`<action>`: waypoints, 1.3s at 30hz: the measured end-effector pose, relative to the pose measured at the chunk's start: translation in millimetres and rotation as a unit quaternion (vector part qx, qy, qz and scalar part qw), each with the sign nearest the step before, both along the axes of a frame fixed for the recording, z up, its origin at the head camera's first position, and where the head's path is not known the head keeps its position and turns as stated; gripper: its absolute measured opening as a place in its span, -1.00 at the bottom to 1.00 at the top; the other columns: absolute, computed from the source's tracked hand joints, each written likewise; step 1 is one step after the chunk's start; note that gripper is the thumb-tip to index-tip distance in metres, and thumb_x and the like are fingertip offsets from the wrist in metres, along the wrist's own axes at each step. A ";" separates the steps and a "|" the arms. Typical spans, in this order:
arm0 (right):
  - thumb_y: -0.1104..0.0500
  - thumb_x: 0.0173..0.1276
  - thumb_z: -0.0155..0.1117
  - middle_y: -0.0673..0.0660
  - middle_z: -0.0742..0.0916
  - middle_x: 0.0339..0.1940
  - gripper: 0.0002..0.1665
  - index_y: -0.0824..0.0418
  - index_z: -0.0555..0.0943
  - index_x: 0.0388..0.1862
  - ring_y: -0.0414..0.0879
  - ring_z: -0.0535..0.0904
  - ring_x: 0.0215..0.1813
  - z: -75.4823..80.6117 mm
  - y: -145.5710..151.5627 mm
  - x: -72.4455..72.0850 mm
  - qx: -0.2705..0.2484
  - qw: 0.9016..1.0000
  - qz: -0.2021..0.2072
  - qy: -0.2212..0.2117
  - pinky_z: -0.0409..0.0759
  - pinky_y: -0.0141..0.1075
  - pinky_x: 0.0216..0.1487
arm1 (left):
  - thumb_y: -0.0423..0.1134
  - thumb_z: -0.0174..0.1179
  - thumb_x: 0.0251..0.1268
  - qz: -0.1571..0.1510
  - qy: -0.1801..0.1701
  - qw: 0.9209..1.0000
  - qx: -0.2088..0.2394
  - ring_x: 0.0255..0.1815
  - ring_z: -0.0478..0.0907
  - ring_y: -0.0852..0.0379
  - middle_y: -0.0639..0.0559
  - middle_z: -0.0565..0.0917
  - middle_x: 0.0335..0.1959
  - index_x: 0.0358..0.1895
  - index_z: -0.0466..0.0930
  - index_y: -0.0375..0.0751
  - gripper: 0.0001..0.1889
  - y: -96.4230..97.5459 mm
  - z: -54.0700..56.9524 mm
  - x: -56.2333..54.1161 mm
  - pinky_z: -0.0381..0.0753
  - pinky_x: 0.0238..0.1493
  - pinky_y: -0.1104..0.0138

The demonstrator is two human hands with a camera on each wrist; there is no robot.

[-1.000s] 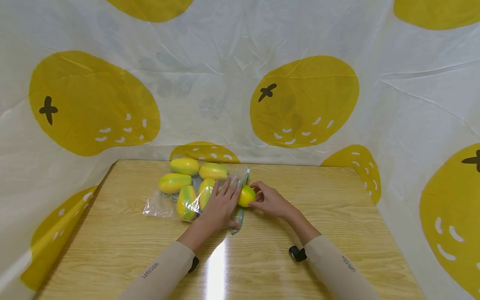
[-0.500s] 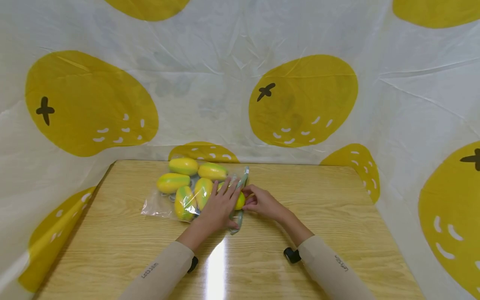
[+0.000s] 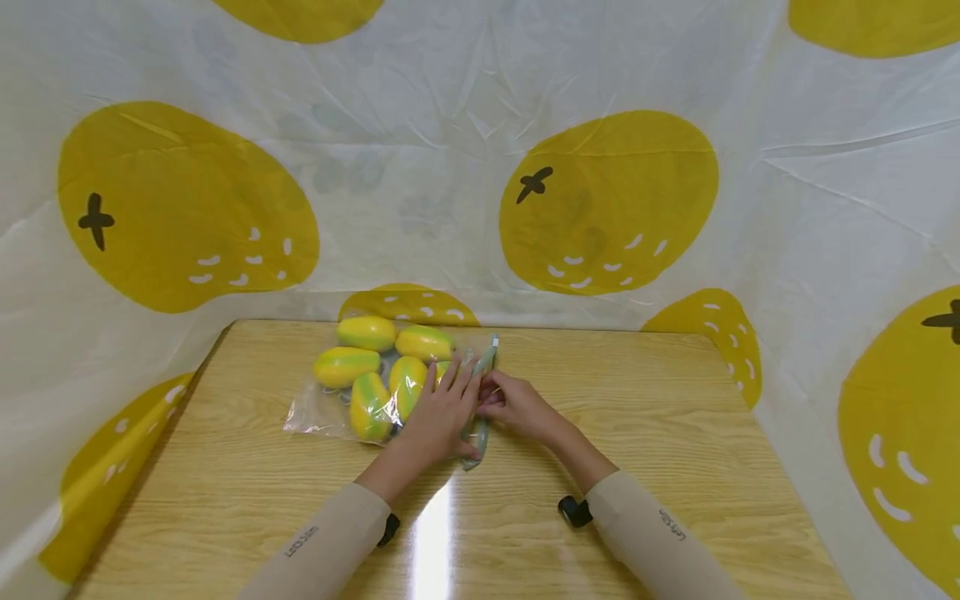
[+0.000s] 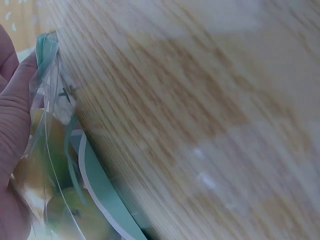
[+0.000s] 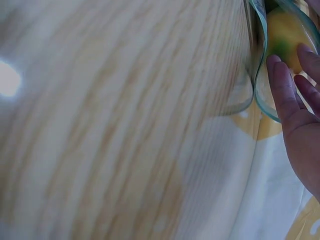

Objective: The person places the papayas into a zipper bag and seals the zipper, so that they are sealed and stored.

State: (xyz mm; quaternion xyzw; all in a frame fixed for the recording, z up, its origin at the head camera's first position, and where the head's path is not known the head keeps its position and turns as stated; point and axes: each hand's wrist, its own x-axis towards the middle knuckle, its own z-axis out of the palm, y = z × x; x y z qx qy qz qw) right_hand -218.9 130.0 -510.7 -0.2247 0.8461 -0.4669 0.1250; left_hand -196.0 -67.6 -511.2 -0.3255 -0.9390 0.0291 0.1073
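A clear zip bag [image 3: 303, 414] with a green-edged mouth lies on the table, holding several yellow-and-green papayas [image 3: 347, 367]. My left hand [image 3: 437, 414] rests on top of the bag near its mouth, fingers spread; in the left wrist view its thumb [image 4: 22, 92] lies along the plastic beside the green edge [image 4: 107, 192]. My right hand [image 3: 522, 408] reaches into the mouth from the right. Its fairly straight fingers [image 5: 282, 90] touch the end of a papaya [image 5: 287, 35] inside the opening. In the head view, the hands hide that papaya.
The wooden table [image 3: 660, 433] stretches around the bag, with a glare strip [image 3: 432, 542] at the front. A white cloth with yellow fruit prints [image 3: 420, 225] hangs along the back and sides. A black band [image 3: 575, 512] shows at the right wrist.
The right hand has moved left, and the papaya at its fingertips has gone from the bag's mouth to inside the bag. The left hand has stayed on the bag.
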 end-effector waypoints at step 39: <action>-0.07 0.63 0.11 0.18 0.77 -0.01 -0.60 0.21 0.63 0.11 0.04 0.70 0.02 29.2 20.2 -55.6 0.117 0.986 -0.121 0.017 0.69 -0.08 0.04 | 0.66 0.40 -0.37 0.025 -0.039 0.999 -0.013 0.68 0.03 -0.28 -0.27 0.05 0.68 0.65 0.03 -0.31 0.53 -1.3 0.3 1.7 0.09 0.60 -0.21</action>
